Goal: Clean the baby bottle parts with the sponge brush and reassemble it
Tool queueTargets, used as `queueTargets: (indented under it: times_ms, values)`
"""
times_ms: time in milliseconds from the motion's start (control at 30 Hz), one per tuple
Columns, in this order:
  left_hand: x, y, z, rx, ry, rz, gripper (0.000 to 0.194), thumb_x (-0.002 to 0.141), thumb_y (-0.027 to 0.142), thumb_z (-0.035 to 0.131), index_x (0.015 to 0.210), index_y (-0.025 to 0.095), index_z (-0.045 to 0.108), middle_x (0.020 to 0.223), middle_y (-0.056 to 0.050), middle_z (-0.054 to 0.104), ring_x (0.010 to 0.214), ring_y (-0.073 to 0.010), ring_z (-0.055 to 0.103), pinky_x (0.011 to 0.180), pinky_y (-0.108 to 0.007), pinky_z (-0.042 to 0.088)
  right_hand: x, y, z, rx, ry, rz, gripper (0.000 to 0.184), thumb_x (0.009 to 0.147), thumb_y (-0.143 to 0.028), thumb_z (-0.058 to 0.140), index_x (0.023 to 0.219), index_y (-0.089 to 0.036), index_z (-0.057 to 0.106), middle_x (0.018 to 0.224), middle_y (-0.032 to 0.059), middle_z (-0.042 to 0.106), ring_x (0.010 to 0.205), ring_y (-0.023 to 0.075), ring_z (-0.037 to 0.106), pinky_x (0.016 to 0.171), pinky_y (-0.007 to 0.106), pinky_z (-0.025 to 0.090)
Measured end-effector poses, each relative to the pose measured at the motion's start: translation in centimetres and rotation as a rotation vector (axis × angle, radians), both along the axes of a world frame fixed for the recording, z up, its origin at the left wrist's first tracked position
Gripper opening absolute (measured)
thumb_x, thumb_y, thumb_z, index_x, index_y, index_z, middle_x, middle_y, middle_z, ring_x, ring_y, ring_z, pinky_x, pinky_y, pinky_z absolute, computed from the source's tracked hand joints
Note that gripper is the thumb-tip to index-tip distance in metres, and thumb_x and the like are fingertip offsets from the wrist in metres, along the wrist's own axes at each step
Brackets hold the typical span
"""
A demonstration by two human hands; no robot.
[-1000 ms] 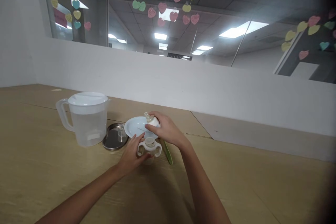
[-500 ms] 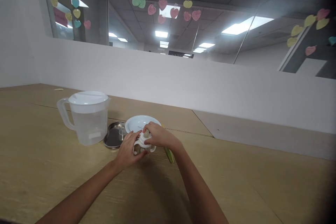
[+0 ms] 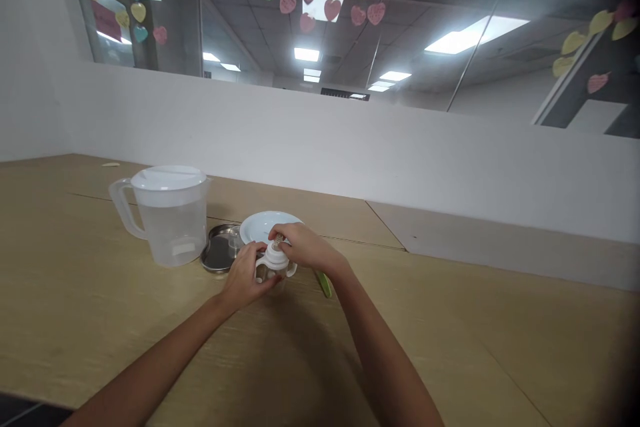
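Observation:
A baby bottle (image 3: 275, 259) with a white collar and two side handles is upright between my hands. My left hand (image 3: 246, 276) wraps round its body and left handle, with the thumb across the front. From above, my right hand (image 3: 300, 245) pinches the teat (image 3: 279, 240) at the top, its fingers partly covering it. Just behind the bottle lies a white plate (image 3: 263, 223), whose front is hidden by my hands. A green strip-like thing (image 3: 323, 283) sticks out from under my right wrist.
Left of my hands stands a lidded clear pitcher (image 3: 173, 223) with liquid in it. Beside it is a metal tray (image 3: 213, 260) holding a small clear cup (image 3: 235, 240). A white wall (image 3: 280, 137) closes off the back of the wooden table (image 3: 450, 320).
My right fingers have shifted from the collar up onto the teat, so more of the white collar shows. My left hand keeps its hold. The whole view has tilted slightly down.

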State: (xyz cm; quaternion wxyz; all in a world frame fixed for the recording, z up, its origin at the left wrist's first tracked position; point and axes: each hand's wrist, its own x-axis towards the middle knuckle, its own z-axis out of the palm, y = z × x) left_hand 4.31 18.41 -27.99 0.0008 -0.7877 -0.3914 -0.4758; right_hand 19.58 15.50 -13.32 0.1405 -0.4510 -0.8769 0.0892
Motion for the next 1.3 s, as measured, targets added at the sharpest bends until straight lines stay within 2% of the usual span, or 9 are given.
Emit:
queueTargets:
  times_ms: [233,433,533,667,933,1033,1100,1200,1300]
  values:
    - [0.0,0.2,-0.2,0.009,0.001,-0.026,0.061,0.070,0.046,0.060,0.119,0.016,0.039,0.112,-0.012,0.054,0.102,-0.0247,0.053,0.087,-0.040,0.043,0.3,0.0,0.0,0.025,0.049,0.015,0.029,0.073,-0.005,0.042,0.092,-0.014,0.061,0.090,0.0041,0.063,0.078,0.0108,0.053,0.066,0.019,0.037]
    - [0.1,0.1,-0.1,-0.012,-0.005,-0.030,0.065,0.071,0.047,0.060,0.123,0.016,0.037,0.114,-0.012,0.054,0.103,-0.0252,0.054,0.088,-0.040,0.044,-0.1,-0.5,0.0,0.012,-0.060,-0.015,0.032,0.070,-0.001,0.043,0.087,-0.016,0.065,0.088,0.0039,0.064,0.079,0.0117,0.055,0.063,0.019,0.036]
    - [0.1,0.0,-0.1,0.000,0.008,-0.036,0.065,0.071,0.046,0.060,0.123,0.016,0.036,0.112,-0.012,0.055,0.102,-0.0242,0.054,0.088,-0.039,0.044,-0.9,-0.8,0.0,0.075,-0.158,-0.127,0.026,0.075,-0.008,0.045,0.092,-0.014,0.063,0.090,0.0078,0.065,0.080,0.0148,0.056,0.062,0.022,0.036]
    - [0.2,0.0,0.0,0.026,0.011,-0.032,0.061,0.072,0.045,0.059,0.121,0.016,0.038,0.108,-0.010,0.056,0.098,-0.0228,0.055,0.085,-0.037,0.045,-1.8,-0.5,-0.3,0.130,-0.252,-0.328,0.028,0.083,-0.034,0.048,0.094,-0.012,0.062,0.092,0.0126,0.064,0.081,0.0189,0.059,0.061,0.024,0.039]
    - [0.2,0.1,-0.5,0.055,0.019,-0.040,0.045,0.072,0.042,0.058,0.105,0.016,0.042,0.098,-0.009,0.056,0.092,-0.0223,0.057,0.080,-0.038,0.047,-2.8,0.3,-0.9,0.154,-0.330,-0.479,0.033,0.085,-0.040,0.044,0.091,-0.014,0.063,0.087,0.0127,0.064,0.083,0.0225,0.062,0.064,0.028,0.042]
    - [0.2,0.2,-0.5,-0.003,-0.021,-0.067,0.051,0.069,0.042,0.062,0.108,0.018,0.039,0.100,-0.009,0.055,0.094,-0.0228,0.057,0.080,-0.039,0.048,-2.1,0.2,-0.8,0.151,-0.227,-0.430,0.038,0.083,-0.047,0.045,0.092,-0.015,0.062,0.089,0.0110,0.065,0.085,0.0215,0.060,0.067,0.028,0.041]
    - [0.3,0.3,-0.4,-0.040,-0.062,-0.074,0.056,0.066,0.043,0.064,0.109,0.020,0.037,0.101,-0.009,0.055,0.094,-0.0239,0.056,0.080,-0.040,0.048,-1.5,0.1,-0.8,0.131,-0.111,-0.299,0.041,0.079,-0.049,0.050,0.102,-0.017,0.059,0.100,0.0087,0.063,0.092,0.0201,0.058,0.071,0.027,0.041]
    - [0.3,0.3,-0.3,-0.070,-0.110,-0.076,0.058,0.062,0.043,0.066,0.108,0.021,0.037,0.101,-0.008,0.054,0.095,-0.0242,0.056,0.080,-0.041,0.048,-0.9,0.1,-1.2,0.064,-0.054,-0.083,0.049,0.074,-0.034,0.058,0.120,-0.018,0.049,0.113,0.0074,0.059,0.102,0.0186,0.054,0.076,0.025,0.039]
    - [0.4,0.3,-0.3,-0.081,-0.140,-0.064,0.060,0.061,0.044,0.067,0.107,0.021,0.035,0.101,-0.007,0.052,0.094,-0.0231,0.055,0.082,-0.041,0.047,-1.3,0.1,-1.7,0.078,-0.127,-0.139,0.048,0.074,-0.026,0.055,0.120,-0.015,0.048,0.103,0.0098,0.062,0.095,0.0208,0.057,0.071,0.026,0.039]
